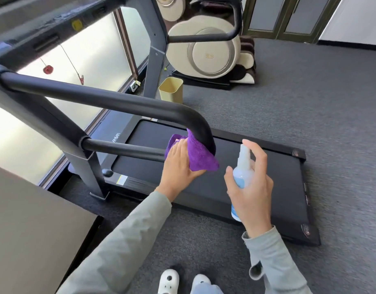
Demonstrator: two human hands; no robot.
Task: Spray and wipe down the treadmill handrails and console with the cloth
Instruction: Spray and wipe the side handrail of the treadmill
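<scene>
Cloth [195, 154], purple, is wrapped on the near handrail's [110, 100] curved end, pressed there by the left hand [180, 166], fingers clamped on it. Rail's long axis runs far-left from here. Right hand [249, 187], just right, grips the spray bottle [242, 172], forefinger over the nozzle.

Little can be read here. On the treadmill's front motor cover [117, 136], up and to the left of the left hand's fingers [178, 145], pale brand lettering stands reversed or upside down; only something like "UMAY" shows, and not surely. A yellow round sticker [76, 24] sits on the underside of the console far above those fingers, its marking too blurred to read. The spray bottle [242, 172] under the right hand's fingers [259, 153] carries a blue label whose print is illegible. A small gold emblem on the massage chair's side disc [210, 56] cannot be made out.
</scene>
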